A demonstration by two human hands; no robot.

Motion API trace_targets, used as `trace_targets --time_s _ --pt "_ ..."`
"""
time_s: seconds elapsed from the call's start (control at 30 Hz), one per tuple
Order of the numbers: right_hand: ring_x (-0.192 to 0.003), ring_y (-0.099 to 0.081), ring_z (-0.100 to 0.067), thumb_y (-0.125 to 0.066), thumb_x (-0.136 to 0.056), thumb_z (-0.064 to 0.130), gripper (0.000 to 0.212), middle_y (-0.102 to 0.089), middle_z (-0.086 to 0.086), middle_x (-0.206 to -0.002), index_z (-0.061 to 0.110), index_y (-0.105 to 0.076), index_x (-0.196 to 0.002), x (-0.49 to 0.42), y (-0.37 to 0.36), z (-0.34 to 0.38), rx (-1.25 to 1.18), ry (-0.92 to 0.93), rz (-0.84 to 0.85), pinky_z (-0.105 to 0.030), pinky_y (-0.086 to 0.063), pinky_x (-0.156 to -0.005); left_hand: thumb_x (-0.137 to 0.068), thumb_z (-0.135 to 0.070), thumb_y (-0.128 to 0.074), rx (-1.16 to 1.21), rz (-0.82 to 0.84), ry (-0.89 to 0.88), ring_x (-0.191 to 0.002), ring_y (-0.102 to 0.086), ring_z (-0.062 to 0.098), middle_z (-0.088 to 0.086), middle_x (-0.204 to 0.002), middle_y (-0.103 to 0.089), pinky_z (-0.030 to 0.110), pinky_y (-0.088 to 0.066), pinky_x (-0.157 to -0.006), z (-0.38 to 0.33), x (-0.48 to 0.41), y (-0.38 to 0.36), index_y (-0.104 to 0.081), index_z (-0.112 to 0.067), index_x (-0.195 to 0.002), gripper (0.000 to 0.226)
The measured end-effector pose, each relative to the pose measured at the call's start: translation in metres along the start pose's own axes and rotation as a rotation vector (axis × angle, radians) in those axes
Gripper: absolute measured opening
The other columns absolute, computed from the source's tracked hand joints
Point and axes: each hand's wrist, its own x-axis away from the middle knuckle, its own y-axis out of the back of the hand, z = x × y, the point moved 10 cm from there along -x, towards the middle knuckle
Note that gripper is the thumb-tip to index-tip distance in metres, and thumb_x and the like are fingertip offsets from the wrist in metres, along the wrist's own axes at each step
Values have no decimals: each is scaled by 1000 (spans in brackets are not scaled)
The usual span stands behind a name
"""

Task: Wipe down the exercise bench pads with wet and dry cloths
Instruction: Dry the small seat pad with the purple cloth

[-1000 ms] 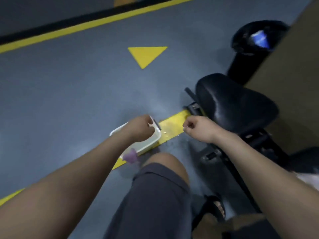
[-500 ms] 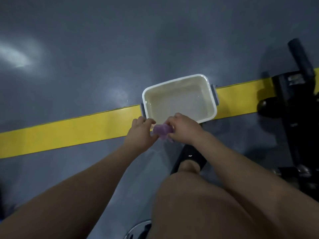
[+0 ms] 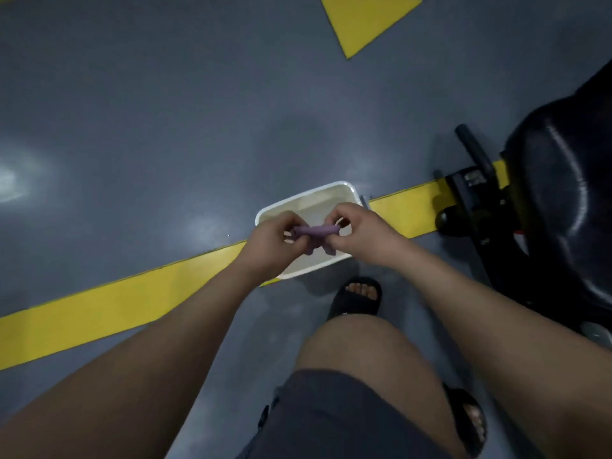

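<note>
Above the white basin (image 3: 311, 270), centre of view: a purple cloth (image 3: 314, 230), rolled into a short twisted rope, spans the gap between the two hands. Left hand (image 3: 270, 246) grasps the cloth's left end, fingers curled round it; right hand (image 3: 361, 235) grasps the right end, thumb and fingers closed over it. Loose folds of the cloth hang below the roll, over the basin's interior; whether they touch the basin cannot be told. Basin stands on the grey floor (image 3: 149, 127), straddling a yellow floor line (image 3: 116, 306) that runs diagonally from lower left to right. Black bench pad (image 3: 563, 207) lies at the right edge, well apart from both hands and from the cloth; the black bench frame (image 3: 470, 193) at its foot crosses the yellow line. Black sandal (image 3: 356, 301) on a foot just beside the basin's near rim; second sandal (image 3: 470, 422) at lower right. Yellow triangle (image 3: 364, 18) marked on the floor at top
</note>
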Motion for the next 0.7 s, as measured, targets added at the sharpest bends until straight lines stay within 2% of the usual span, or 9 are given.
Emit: trace_targets --time_s 0.1,0.17,0.23,0.3,0.37,0.43,0.5,0.63,0.7 --pt "-90 -68 -13 -68 -74 14 14 -76 2 -84 14 -64 -87 50 59 35 -114 -4 -67 -34 -49 -85 -90 -4 -63 131 9 -92 -71 -68 8 -2 -78 -74 21 -52 -69 -75 10 17 -64 -15 -94 12" --pt "-78 -64 -15 -70 -72 16 16 -76 -5 -82 14 -64 -87 88 99 48 -162 -28 -148 -33 -46 -77 -88 -9 -65 193 25 -180 -70 -67 12 -1 -80 -71 30 -54 -71 -129 16 20 -62 -21 -96 15" --pt "-77 -60 -15 -72 -71 18 16 -71 -8 -81 20 -65 -85 126 136 55 -277 -24 -234 -35 -49 -79 -83 -20 -62 236 70 -242 -75 -67 18 -2 -84 -71 39 -56 -76 -181 20 14 -61 -26 -98 16" --pt "-80 -63 -17 -71 -84 6 16 -66 -8 -86 18 -66 -93 165 171 53 -434 -14 -315 -37 -55 -80 -83 -20 -59 300 133 -276 -79 -65 21 2 -90 -70 45 -56 -81 -233 25 -4 -62 -24 -100 18" --pt "-78 -65 -17 -67 -91 0 16 -67 -8 -87 9 -67 -104 205 200 43 -599 -11 -385 -31 -57 -74 -78 -25 -58 320 177 -285 -77 -62 22 3 -86 -66 43 -55 -79 -279 27 -30 -60 -23 -102 23" --pt "-74 -67 -15 -63 -95 1 14 -70 -8 -86 4 -67 -107 241 222 30 -744 -3 -437 -24 -57 -68 -79 -29 -59 301 210 -300 -75 -59 21 1 -79 -62 40 -54 -76 -315 30 -63 -57 -23 -103 25" --pt "-77 -69 -18 -59 -99 6 11 -72 -12 -90 3 -69 -103 272 236 6 -862 -11 -507 -26 -58 -70 -88 -25 -63 285 248 -318 -76 -61 20 0 -79 -64 40 -54 -79 -338 35 -102 -56 -24 -104 18" --pt "-98 -69 -29 -52 -106 23 26 -71 -21 -106 4 -66 -116 313 230 -76 -1091 -156 -599 -45 -57 -97 -97 -18 -65 289 362 -251 -69 -66 13 -2 -80 -69 43 -60 -82 -327 48 -187 -62 -22 -106 11" --pt "-90 -69 -25 -54 -105 25 26 -71 -18 -103 6 -64 -121 324 224 -102 -1115 -225 -555 -38 -58 -92 -86 -31 -70 234 379 -232 -70 -68 18 0 -79 -72 49 -61 -83 -325 47 -218 -66 -23 -97 14"
